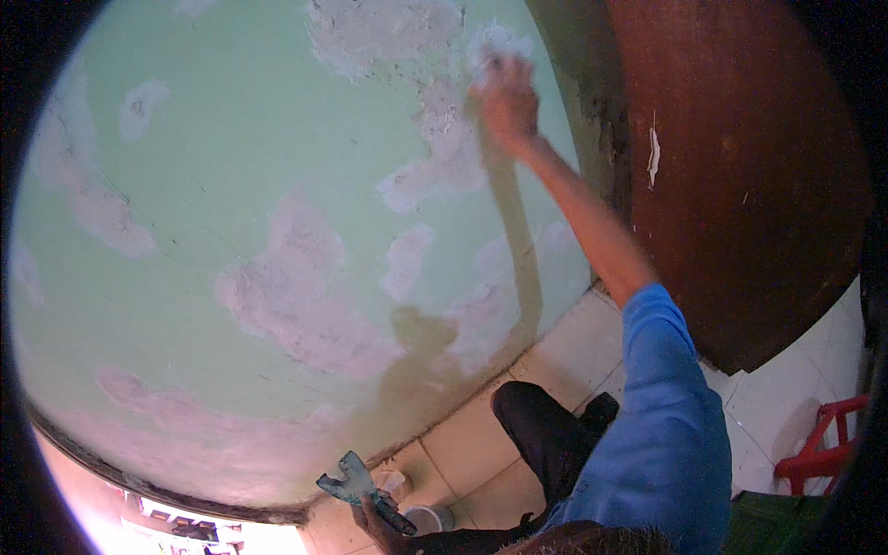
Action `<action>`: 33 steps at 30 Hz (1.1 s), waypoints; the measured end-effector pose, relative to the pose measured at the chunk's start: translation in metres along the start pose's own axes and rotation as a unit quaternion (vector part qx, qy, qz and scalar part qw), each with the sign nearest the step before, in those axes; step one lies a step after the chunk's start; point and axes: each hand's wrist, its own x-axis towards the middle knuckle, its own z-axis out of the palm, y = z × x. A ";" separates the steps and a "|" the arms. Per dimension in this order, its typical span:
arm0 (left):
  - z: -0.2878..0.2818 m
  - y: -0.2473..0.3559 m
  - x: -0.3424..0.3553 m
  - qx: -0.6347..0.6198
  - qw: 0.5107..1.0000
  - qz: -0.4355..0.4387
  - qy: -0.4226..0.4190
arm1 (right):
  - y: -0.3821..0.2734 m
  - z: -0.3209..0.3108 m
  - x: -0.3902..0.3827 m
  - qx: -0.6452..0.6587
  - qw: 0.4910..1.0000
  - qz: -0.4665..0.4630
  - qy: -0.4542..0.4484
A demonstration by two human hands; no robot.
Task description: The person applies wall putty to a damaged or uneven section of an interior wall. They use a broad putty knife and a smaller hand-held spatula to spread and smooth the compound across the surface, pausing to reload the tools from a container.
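Note:
My right arm, in a blue sleeve, reaches up to the green wall (356, 199). My right hand (509, 104) is against a whitish filler patch (499, 39) near the wall's right edge. Motion smears its fingers, and I cannot make out whether anything is under them. Low down, my left hand (372, 527) is closed round the handle of a putty knife (350, 481). The knife's broad blade is stained bluish and points up toward the wall. Several rough, pale filler patches (287, 277) spread over the wall.
Beside the left hand, a pale round bucket (430, 520) and a small whitish container (392, 483) stand on the tiled floor (467, 435). A brown panel (740, 176) adjoins the wall's right end. A red plastic stool (819, 455) is at the lower right.

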 end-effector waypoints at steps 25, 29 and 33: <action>-0.007 -0.016 0.009 -0.040 0.997 0.012 -0.064 | 0.050 0.010 0.074 -0.004 0.995 0.093 -0.030; -0.012 0.008 -0.004 0.006 0.999 -0.004 -0.032 | -0.010 -0.010 0.024 0.107 0.988 -0.085 -0.077; -0.010 -0.001 0.005 -0.002 0.996 -0.007 -0.090 | 0.048 -0.014 0.053 -0.035 0.994 0.071 -0.080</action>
